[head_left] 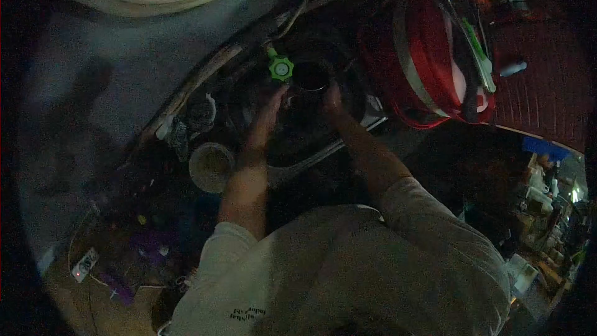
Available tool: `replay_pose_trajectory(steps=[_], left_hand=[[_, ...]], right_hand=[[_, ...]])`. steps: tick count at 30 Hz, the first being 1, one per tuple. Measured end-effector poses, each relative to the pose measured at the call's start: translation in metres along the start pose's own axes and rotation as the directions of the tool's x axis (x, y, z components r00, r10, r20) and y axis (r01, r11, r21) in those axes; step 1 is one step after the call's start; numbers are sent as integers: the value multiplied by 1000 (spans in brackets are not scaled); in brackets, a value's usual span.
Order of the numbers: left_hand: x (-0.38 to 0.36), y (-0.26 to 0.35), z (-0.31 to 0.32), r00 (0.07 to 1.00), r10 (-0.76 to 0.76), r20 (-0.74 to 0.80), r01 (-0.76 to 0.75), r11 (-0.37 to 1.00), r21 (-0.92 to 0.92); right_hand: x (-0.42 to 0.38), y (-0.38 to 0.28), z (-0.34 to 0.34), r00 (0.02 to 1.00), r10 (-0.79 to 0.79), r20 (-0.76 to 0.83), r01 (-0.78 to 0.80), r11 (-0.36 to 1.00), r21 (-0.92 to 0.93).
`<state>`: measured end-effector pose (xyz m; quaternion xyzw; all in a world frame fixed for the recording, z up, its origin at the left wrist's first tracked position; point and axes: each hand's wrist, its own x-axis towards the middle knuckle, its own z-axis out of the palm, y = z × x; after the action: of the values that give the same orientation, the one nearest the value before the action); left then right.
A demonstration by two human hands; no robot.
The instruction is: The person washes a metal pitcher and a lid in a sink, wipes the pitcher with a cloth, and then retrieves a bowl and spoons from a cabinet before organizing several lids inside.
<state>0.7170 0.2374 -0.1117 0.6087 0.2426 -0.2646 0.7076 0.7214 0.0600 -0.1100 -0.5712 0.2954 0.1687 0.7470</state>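
Note:
In the dim middle of the head view, my left hand [278, 98] and my right hand [334, 95] flank a dark, round-mouthed object [311, 78], whose near rim catches a little light. My fingers close against its two sides, though their tips fade into shadow. Just beyond my left hand is a bright green, lobed valve knob [282, 69] with a pale round centre. Both forearms stretch forward, with the left one passing beside a pale bucket [211, 167]. What kind of object sits between my hands I cannot tell.
A red bag [429, 56] with a pale stripe stands to the right. At the left, crumpled clear plastic [180, 134] lies near the bucket. A white power strip [85, 266] with a red light is at lower left. Cluttered boxes [544, 205] fill the far right.

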Motion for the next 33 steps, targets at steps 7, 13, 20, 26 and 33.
replay_pose_trajectory(steps=[7, 13, 20, 26, 33], left_hand=[[8, -29, -20, 941, 321, -104, -282, 918, 278], [-69, -1, -29, 961, 12, -275, 55, 971, 232], [-102, -28, -14, 901, 433, 4, -389, 806, 445], [-107, 31, 55, 972, 205, -118, 7, 474, 881], [-92, 60, 114, 984, 177, -13, -13, 144, 990]], right_hand=[[5, 27, -12, 994, 102, 43, -98, 990, -100], [-25, 6, 16, 965, 118, 235, -28, 935, -354], [58, 58, -6, 973, 198, 122, -8, 554, -833], [21, 78, -33, 848, 374, 375, -459, 872, 169], [-11, 90, -36, 811, 282, 513, -445, 867, 226]])
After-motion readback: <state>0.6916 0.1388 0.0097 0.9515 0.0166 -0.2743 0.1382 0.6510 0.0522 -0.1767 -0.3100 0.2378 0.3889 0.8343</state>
